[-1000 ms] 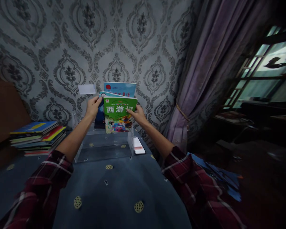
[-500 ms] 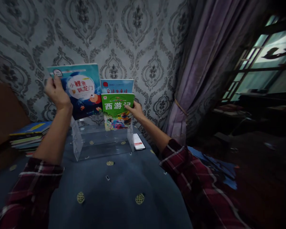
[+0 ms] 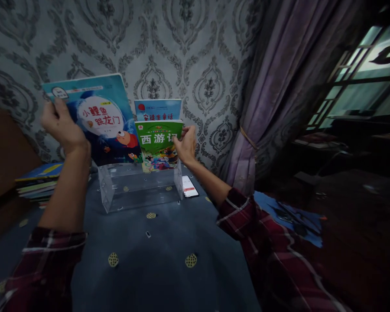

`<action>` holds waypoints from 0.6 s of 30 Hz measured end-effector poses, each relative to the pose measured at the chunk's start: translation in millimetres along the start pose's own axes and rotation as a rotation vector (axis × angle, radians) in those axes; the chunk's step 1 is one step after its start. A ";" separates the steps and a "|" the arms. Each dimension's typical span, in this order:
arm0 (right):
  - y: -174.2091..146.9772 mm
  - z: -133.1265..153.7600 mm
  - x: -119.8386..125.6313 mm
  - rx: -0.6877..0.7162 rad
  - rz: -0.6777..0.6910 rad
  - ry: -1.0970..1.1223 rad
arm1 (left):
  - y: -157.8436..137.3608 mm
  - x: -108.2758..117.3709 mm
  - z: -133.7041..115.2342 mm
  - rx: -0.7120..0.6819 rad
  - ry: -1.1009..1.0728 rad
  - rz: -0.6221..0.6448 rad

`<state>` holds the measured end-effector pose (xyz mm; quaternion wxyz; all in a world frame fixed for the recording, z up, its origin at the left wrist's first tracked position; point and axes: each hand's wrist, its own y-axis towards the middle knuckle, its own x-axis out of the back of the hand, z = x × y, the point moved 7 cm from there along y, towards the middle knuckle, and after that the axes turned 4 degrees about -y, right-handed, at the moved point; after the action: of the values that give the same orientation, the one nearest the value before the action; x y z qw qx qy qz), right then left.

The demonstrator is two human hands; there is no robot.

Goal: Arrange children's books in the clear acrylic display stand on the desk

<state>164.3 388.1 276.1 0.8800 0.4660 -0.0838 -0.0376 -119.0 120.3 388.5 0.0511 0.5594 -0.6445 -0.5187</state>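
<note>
My left hand [image 3: 63,125] grips a dark blue picture book [image 3: 107,115] by its left edge, thumb in front. The book is raised and tilted slightly, its lower edge over the left part of a clear acrylic rack [image 3: 105,190]. With fingers behind and thumb in front, my right hand [image 3: 186,145] is closed on the right edge of a green book [image 3: 160,149]. That book stands upright in the rack's back part. Behind it a light blue book [image 3: 157,108] shows only its top. The front tiers of the rack hold no book.
A stack of books [image 3: 40,182] lies at the left of the blue patterned tablecloth [image 3: 149,268]. A phone [image 3: 190,186] with a lit screen lies right of the rack. Wallpaper [image 3: 211,86] is behind, and a tied purple curtain [image 3: 247,143] hangs at the right.
The dark blue book has moved left and closer to me, in my left hand. My right hand has turned more upright at the green book's edge. The view has shifted slightly.
</note>
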 end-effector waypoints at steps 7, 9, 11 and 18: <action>-9.9 34.2 -1.1 0.043 0.135 0.199 | -36.8 -39.1 12.8 -0.050 -0.077 0.081; -11.5 49.1 -4.7 0.113 0.220 0.216 | -45.6 -48.7 16.9 -0.034 -0.124 0.101; -11.0 58.3 -8.3 0.168 0.279 0.212 | -53.5 -57.3 20.4 -0.019 -0.159 0.129; -10.9 47.4 -29.4 0.089 0.619 0.439 | -67.3 -77.7 45.6 0.081 -0.289 0.219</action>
<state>126.9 347.6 289.9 0.8257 0.4532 -0.0315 0.3345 -74.8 219.3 358.8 -0.0085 0.4072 -0.7227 -0.5585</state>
